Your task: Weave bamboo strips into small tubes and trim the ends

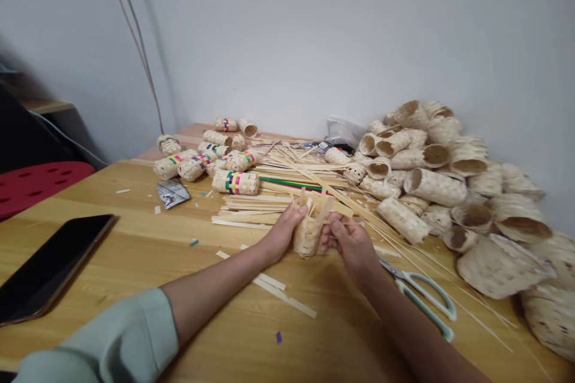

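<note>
Your green sleeve (108,335) is closest. Past it is the wooden table (103,263), with a big heap of woven tubes (431,161) at the back. Their insides look empty. Your left hand (283,230) and right hand (350,245) both grip a small woven tube (308,238). Its loose strips (326,206) could spring apart if your fingers let go. The scissors (417,293) lie just beside your right hand.

On the wooden table (135,251), a black tablet (49,266) lies to my left, a foil packet (173,192) farther ahead, and scissors (424,296) with pale green handles to my right; a red stool (40,185) stands beyond the table's left edge.
</note>
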{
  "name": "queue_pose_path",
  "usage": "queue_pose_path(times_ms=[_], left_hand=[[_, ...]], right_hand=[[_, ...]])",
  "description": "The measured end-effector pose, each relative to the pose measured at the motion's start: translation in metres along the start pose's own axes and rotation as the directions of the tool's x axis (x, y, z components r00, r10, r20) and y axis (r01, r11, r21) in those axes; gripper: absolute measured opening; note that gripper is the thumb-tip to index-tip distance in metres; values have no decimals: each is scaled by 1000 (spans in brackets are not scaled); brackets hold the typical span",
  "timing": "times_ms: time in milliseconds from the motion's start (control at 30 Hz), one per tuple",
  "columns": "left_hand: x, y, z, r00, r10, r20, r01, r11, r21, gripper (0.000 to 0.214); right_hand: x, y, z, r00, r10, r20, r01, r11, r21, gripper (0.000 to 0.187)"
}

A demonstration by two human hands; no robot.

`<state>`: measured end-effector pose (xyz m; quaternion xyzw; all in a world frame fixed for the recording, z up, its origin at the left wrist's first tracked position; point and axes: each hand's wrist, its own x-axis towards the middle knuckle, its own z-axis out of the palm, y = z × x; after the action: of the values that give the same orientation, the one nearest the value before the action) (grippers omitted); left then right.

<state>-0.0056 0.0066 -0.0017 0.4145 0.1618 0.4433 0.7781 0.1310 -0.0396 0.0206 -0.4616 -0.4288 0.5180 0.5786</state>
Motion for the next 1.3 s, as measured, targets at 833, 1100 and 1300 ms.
queue_pose_path(times_ms=[833, 1100, 1300], left_hand=[[-5, 9, 7, 954, 272, -125, -193, 879, 436, 41], [-4, 11, 4, 912, 408, -53, -334, 810, 481, 35], [-10, 20, 12, 905, 424, -32, -359, 801, 479, 35]], right_hand=[[9, 0, -4, 965, -210, -158, 181, 967, -179, 87], [5, 1, -1, 970, -222, -100, 195, 955, -223, 93], [6, 2, -5, 959, -264, -105, 219, 923, -316, 87]])
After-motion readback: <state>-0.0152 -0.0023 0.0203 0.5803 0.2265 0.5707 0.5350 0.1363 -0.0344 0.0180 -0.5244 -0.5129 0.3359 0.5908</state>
